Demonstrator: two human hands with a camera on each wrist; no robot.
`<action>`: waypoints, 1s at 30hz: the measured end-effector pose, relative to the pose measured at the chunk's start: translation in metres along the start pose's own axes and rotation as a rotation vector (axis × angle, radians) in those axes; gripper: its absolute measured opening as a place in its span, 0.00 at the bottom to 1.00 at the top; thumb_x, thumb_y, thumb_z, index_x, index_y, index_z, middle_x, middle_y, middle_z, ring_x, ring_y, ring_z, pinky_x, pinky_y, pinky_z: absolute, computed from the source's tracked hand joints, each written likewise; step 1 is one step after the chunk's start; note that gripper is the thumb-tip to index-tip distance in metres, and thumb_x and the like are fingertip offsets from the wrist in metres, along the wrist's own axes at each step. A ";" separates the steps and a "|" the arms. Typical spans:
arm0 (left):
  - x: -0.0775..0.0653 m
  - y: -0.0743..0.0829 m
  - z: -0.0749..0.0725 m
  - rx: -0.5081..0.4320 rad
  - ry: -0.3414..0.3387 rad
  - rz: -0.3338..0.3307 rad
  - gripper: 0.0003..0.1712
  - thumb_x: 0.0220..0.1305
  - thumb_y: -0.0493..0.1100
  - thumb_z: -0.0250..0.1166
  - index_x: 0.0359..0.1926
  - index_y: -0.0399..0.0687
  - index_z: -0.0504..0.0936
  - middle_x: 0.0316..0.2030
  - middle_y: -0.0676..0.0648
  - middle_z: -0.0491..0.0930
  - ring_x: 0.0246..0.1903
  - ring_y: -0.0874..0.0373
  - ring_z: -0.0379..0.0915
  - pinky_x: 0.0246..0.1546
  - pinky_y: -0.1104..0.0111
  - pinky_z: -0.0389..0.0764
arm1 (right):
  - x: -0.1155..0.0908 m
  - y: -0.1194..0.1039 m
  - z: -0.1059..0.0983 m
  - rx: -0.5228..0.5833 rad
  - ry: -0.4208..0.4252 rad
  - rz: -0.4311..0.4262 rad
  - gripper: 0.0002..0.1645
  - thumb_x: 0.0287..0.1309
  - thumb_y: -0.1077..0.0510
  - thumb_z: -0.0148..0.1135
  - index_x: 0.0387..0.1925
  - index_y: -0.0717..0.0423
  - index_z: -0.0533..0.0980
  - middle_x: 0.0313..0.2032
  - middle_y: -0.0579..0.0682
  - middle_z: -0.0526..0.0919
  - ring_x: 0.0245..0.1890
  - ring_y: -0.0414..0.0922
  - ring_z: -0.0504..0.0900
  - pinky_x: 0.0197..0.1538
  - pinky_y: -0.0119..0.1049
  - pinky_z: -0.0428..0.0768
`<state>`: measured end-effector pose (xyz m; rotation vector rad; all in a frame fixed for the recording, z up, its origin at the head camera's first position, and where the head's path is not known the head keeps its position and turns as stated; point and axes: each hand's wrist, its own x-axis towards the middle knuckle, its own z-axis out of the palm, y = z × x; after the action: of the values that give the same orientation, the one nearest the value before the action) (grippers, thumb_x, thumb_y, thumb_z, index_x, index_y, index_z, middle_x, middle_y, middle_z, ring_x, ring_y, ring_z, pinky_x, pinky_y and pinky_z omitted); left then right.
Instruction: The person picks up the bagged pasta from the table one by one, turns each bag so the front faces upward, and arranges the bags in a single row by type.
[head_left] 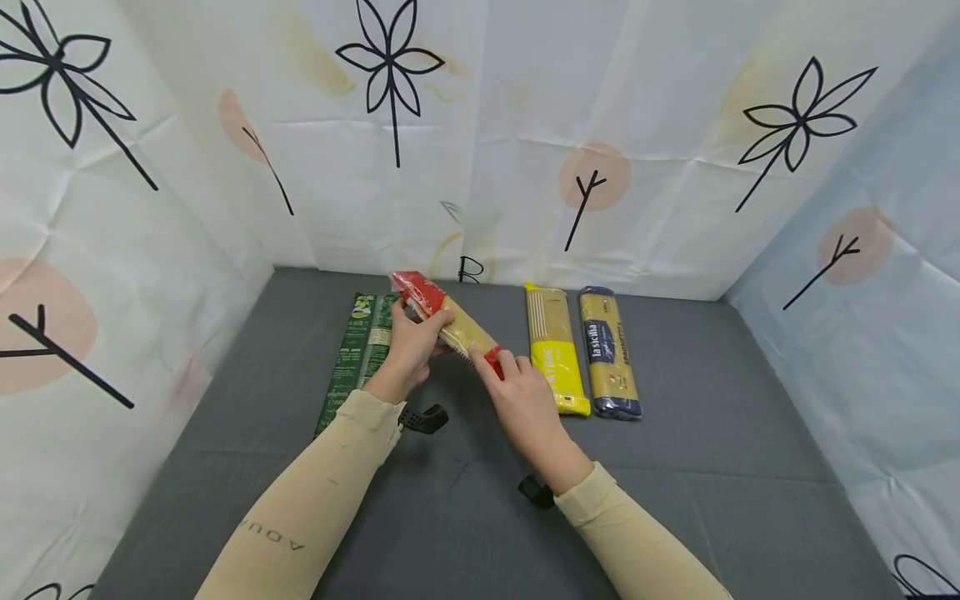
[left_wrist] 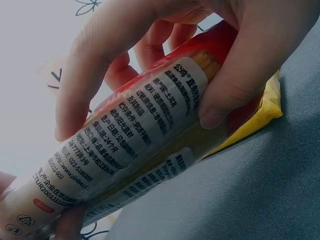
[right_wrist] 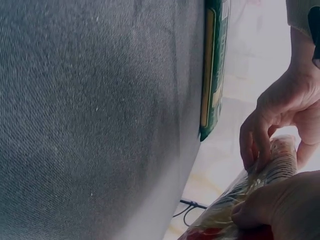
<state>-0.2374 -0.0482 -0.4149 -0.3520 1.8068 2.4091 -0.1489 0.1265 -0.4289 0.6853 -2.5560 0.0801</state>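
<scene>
A red-ended, see-through spaghetti pack is held aslant above the dark tabletop between both hands. My left hand grips it near the upper left end, and my right hand pinches the lower right end. Seen from the left wrist, the pack's white printed label faces the camera, with the left thumb pressed along one side and fingers on the other. In the right wrist view, the right thumb lies on the wrapper, with the left hand farther along it.
On the grey table, a green spaghetti pack lies left, partly hidden by the left hand. Right of the hands lie a yellow pasta pack and a blue-ended pasta pack, side by side. Patterned white cloth walls enclose the table.
</scene>
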 end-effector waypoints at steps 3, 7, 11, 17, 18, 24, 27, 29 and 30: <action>0.000 0.001 -0.002 -0.018 -0.003 0.005 0.54 0.61 0.41 0.67 0.74 0.58 0.38 0.60 0.39 0.61 0.50 0.46 0.75 0.39 0.56 0.82 | -0.001 -0.002 0.000 0.012 -0.018 0.005 0.42 0.52 0.61 0.73 0.67 0.45 0.66 0.45 0.57 0.73 0.39 0.53 0.75 0.39 0.42 0.81; 0.002 0.003 -0.005 -0.054 -0.011 0.006 0.53 0.62 0.39 0.66 0.74 0.59 0.37 0.61 0.39 0.60 0.52 0.45 0.74 0.41 0.55 0.82 | -0.003 -0.001 0.001 0.051 -0.018 -0.003 0.42 0.51 0.61 0.73 0.67 0.47 0.66 0.47 0.58 0.73 0.43 0.54 0.75 0.44 0.43 0.81; 0.004 0.005 -0.010 -0.097 -0.015 0.010 0.53 0.61 0.37 0.66 0.74 0.60 0.38 0.61 0.40 0.61 0.53 0.45 0.73 0.44 0.54 0.80 | -0.005 0.004 0.001 0.167 -0.015 -0.016 0.40 0.52 0.60 0.72 0.67 0.50 0.67 0.51 0.56 0.73 0.49 0.53 0.73 0.52 0.44 0.78; 0.007 0.009 -0.019 -0.113 -0.050 -0.004 0.47 0.64 0.38 0.64 0.73 0.58 0.44 0.61 0.41 0.62 0.55 0.47 0.71 0.49 0.54 0.78 | -0.008 0.014 -0.003 0.509 -0.077 0.095 0.34 0.58 0.52 0.68 0.65 0.51 0.69 0.54 0.50 0.72 0.52 0.45 0.71 0.53 0.40 0.77; 0.007 0.010 -0.021 -0.105 -0.065 -0.002 0.46 0.64 0.38 0.64 0.74 0.57 0.45 0.61 0.41 0.63 0.55 0.47 0.71 0.49 0.54 0.78 | -0.008 0.016 -0.004 0.559 -0.087 0.126 0.32 0.59 0.51 0.67 0.64 0.51 0.69 0.54 0.49 0.73 0.51 0.44 0.71 0.51 0.40 0.78; 0.010 0.016 -0.028 -0.015 -0.194 0.039 0.42 0.67 0.41 0.63 0.74 0.55 0.50 0.61 0.41 0.66 0.56 0.47 0.70 0.48 0.55 0.78 | -0.007 0.024 -0.005 0.812 -0.115 0.272 0.27 0.63 0.55 0.64 0.62 0.56 0.71 0.53 0.52 0.75 0.50 0.49 0.75 0.51 0.50 0.78; 0.009 0.017 -0.029 0.012 -0.253 0.045 0.40 0.67 0.41 0.63 0.73 0.54 0.52 0.60 0.41 0.68 0.55 0.46 0.71 0.48 0.56 0.79 | -0.008 0.027 -0.002 0.916 -0.175 0.356 0.28 0.65 0.52 0.62 0.64 0.55 0.68 0.54 0.52 0.75 0.53 0.49 0.75 0.55 0.49 0.76; 0.009 0.018 -0.029 0.009 -0.285 0.042 0.38 0.67 0.41 0.64 0.72 0.53 0.54 0.59 0.40 0.69 0.55 0.46 0.71 0.48 0.56 0.78 | -0.009 0.027 0.000 1.017 -0.236 0.413 0.30 0.66 0.49 0.60 0.66 0.53 0.66 0.57 0.52 0.73 0.54 0.49 0.75 0.54 0.48 0.77; 0.009 0.018 -0.029 0.005 -0.301 0.039 0.37 0.67 0.42 0.63 0.71 0.53 0.55 0.59 0.40 0.69 0.54 0.46 0.71 0.48 0.56 0.78 | -0.009 0.027 0.002 1.082 -0.271 0.442 0.31 0.67 0.48 0.59 0.67 0.51 0.64 0.58 0.53 0.72 0.55 0.50 0.75 0.54 0.48 0.77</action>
<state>-0.2466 -0.0812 -0.4077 0.0463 1.6994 2.3299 -0.1559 0.1535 -0.4329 0.4575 -2.7325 1.6879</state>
